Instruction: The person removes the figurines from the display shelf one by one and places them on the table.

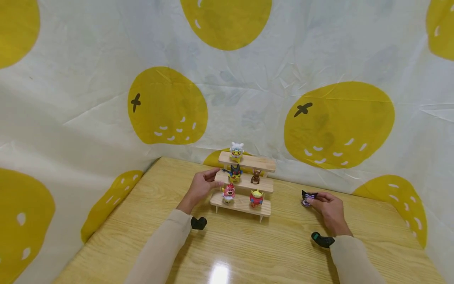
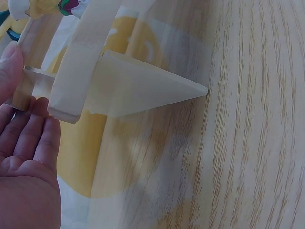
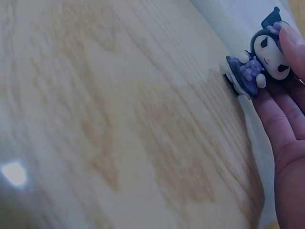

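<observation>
Figurine (image 1: 307, 197) in black and purple sits on the bench (image 1: 269, 252) toward its right edge, pinched between the thumb and fingers of the right hand (image 1: 330, 211). The wrist view shows its pale face and dark hood against the fingertips (image 3: 291, 45). Well apart to its left, the left hand (image 1: 202, 187) rests with straight fingers against the left end of a three-step wooden shelf (image 1: 244, 183) near the bench's back edge. Five small toys stand on the shelf's steps.
</observation>
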Motion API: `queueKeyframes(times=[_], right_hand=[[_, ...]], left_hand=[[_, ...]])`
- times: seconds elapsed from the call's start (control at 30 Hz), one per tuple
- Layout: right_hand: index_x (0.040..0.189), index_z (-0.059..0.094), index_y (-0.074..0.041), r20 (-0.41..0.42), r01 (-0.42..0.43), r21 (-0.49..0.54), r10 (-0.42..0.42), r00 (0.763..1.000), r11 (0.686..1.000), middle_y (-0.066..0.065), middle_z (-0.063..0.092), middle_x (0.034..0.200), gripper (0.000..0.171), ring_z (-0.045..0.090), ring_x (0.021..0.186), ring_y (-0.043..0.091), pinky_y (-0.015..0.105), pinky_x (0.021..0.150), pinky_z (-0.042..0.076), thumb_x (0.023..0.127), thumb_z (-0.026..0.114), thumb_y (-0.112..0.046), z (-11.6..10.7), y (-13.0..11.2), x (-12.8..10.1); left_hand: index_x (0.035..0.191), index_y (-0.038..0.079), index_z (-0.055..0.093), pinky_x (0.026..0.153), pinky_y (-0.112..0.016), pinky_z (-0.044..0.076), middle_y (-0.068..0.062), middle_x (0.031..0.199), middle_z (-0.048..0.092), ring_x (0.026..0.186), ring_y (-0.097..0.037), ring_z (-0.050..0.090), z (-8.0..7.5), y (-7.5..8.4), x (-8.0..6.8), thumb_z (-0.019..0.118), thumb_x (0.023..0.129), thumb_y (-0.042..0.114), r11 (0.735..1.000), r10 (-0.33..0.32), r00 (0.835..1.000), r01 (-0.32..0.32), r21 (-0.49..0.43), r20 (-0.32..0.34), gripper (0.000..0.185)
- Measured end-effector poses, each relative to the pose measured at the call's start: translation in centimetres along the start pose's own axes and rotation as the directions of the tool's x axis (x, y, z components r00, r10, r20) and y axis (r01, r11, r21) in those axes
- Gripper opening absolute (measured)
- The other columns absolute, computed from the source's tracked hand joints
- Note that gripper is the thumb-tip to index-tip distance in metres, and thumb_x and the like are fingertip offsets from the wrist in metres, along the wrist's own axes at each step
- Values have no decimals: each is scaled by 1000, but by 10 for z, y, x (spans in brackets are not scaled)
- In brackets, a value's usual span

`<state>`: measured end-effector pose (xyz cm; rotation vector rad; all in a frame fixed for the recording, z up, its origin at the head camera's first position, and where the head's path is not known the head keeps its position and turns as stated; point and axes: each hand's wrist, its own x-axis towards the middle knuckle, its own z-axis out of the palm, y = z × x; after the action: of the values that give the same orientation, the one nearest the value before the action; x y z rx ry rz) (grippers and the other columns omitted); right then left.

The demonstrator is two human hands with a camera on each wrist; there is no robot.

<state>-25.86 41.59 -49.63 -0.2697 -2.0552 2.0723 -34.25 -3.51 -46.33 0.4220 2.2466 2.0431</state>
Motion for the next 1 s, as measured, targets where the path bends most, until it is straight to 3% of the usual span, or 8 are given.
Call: queueKeyframes(times=[0.2, 0.47, 0.7, 1.0], right_hand=[[110, 81, -12, 63, -36, 48, 33, 997, 998, -15, 80, 94, 21, 73, 89, -2, 16, 80, 62, 93, 77, 0, -2, -3, 0], [123, 75, 0, 94, -27, 29, 24, 995, 999, -13, 79, 98, 30, 74, 92, 2, 18, 82, 63, 94, 77, -5, -3, -5, -1], [126, 72, 2, 105, -15, 50, 10, 994, 999, -13, 80, 102, 31, 73, 95, -1, 18, 83, 63, 95, 72, 3, -5, -4, 0], [131, 67, 6, 130, 42, 2, -42, 991, 999, -13, 80, 106, 39, 74, 98, -1, 16, 83, 62, 94, 77, -4, -15, -6, 3]], left_hand=[[150, 1, 55, 118, -47, 44, -19, 161, 47, 150, -34, 44, -1, 1, 0, 78, 93, 5, 1000, 5, 1000, -5, -5, 3, 62], [150, 1, 55, 119, -48, 44, -18, 161, 47, 151, -35, 44, -1, 3, -2, 78, 93, 6, 1000, 4, 1000, -4, 6, 5, 61], [150, 1, 54, 120, -46, 43, -16, 161, 48, 151, -32, 44, -1, 1, -3, 78, 93, 6, 1000, -2, 1000, 2, 1, 5, 62], [150, 2, 55, 119, -46, 44, -17, 161, 47, 151, -34, 44, -1, 2, -2, 79, 92, 7, 1000, 6, 1000, -6, -5, 10, 62]])
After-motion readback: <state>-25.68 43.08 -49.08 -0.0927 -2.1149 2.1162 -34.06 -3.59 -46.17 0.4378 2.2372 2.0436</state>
